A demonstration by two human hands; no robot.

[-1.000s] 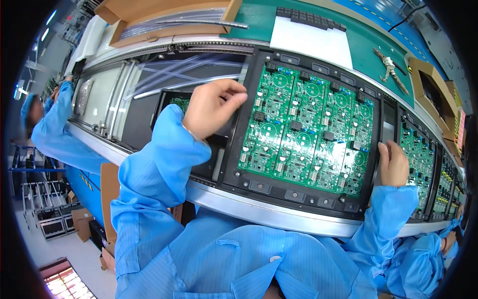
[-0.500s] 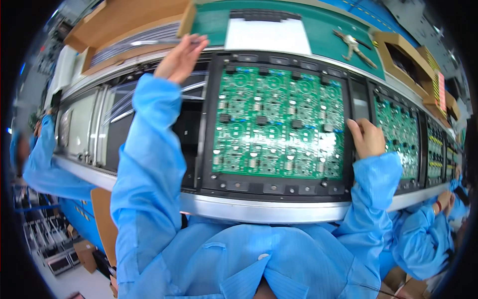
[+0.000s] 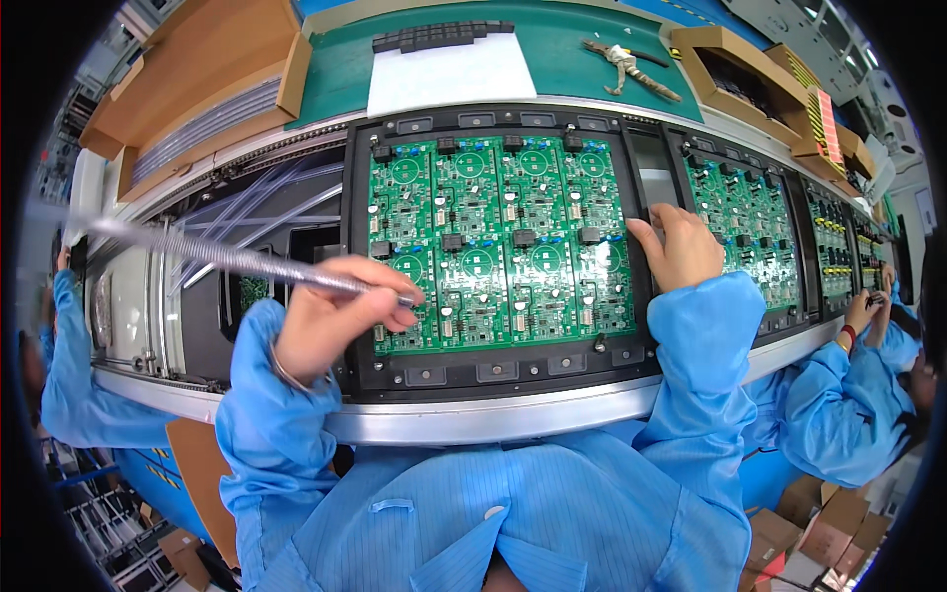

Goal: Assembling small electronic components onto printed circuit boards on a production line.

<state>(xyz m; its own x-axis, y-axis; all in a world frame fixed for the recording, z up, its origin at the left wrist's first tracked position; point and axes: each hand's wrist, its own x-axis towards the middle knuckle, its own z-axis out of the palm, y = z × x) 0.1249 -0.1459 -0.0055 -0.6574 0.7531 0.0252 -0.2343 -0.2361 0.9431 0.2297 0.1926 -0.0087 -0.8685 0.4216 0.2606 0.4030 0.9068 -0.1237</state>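
My left hand (image 3: 340, 318) is closed around one end of a long, narrow component tube (image 3: 232, 259), clear and silvery with ribbed-looking contents. Its far end slants up to the left and is blurred. The held end lies over the left edge of a green circuit board panel (image 3: 483, 296), which sits in a black carrier frame (image 3: 464, 373). Black blocky parts stand in two rows on the panel. At the carrier's right side rests my right hand (image 3: 681, 247), loosely curled, thumb apart from the fingers and nothing visible in it.
Loose clear tubes (image 3: 237, 212) lie left of the carrier. A cardboard box (image 3: 207, 138) holds more tubes. Behind are a white sheet (image 3: 449, 74) with black parts along its edge and taped pliers (image 3: 631, 71). More carriers with boards (image 3: 745, 217) continue rightward; co-workers sit on both sides.
My left hand has come back from the tube box with a tube and is now at the panel's left edge. The view has shifted; my right hand stays by the carrier's right side.
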